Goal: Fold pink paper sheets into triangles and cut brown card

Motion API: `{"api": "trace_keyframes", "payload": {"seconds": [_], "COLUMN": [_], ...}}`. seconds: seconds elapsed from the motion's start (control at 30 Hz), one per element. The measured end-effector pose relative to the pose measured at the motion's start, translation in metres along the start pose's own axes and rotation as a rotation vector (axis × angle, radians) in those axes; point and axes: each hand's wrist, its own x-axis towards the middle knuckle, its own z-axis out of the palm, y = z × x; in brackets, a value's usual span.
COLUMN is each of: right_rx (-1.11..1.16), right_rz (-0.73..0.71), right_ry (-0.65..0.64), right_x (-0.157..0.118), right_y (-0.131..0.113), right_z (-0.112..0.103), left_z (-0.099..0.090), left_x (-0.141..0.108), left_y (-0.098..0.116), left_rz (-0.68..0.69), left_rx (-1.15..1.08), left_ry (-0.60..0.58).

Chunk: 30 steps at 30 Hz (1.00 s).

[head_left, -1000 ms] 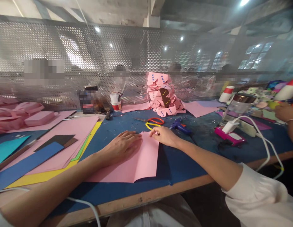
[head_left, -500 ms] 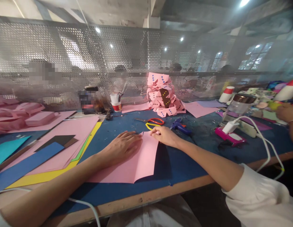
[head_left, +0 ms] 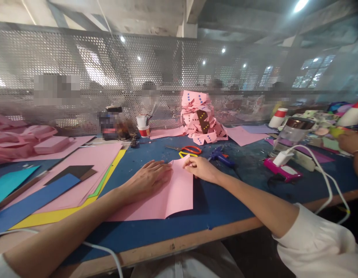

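Note:
A creased pink sheet (head_left: pixel 179 189) lies on the blue table top (head_left: pixel 225 200), its right part raised off the surface. My left hand (head_left: pixel 151 175) rests flat on the sheet's left part, fingers stretched out and pointing right. The sheet's upper right edge is pinched between the thumb and fingers of my right hand (head_left: pixel 199 168). Just beyond the sheet lie scissors (head_left: pixel 190 150) with red and yellow handles. A blue glue gun (head_left: pixel 222 156) is to the right of them, beyond my right hand.
Paper sheets (head_left: pixel 103 158) and a blue strip (head_left: pixel 43 197) lie left. Behind stand a pink paper stack (head_left: pixel 196 116) and a cup (head_left: pixel 143 129). A jar (head_left: pixel 293 131), pink device (head_left: pixel 283 170) with white cable and another person's hand (head_left: pixel 348 142) are right.
The sheet's right part has shifted slightly, its upper corner standing higher beside my right fingers. My right hand still pinches it, and my left hand stays flat. The view has moved slightly.

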Motion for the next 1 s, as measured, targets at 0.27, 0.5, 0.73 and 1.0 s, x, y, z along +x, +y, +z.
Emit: {"api": "trace_keyframes", "payload": {"seconds": [0.27,0.5,0.73,1.0], "right_rx": [-0.074,-0.071,-0.041,0.011], "right_rz": [0.001,-0.009,0.005,-0.042], "right_ry": [-0.022,-0.030,0.030,0.045], "right_x": [0.000,-0.001,0.001,0.001], "right_y": [-0.002,-0.002,0.001,0.003], "right_z": [0.000,0.000,0.000,0.000], "left_z": [0.002,0.002,-0.004,-0.007], "left_x": [0.001,0.000,0.000,-0.003], "left_y": [-0.002,-0.002,-0.003,0.004], "left_rz": [0.037,0.024,0.035,0.092], "left_rx": [0.029,0.009,0.001,-0.017], "left_ry": [0.004,0.001,0.009,-0.021]}}
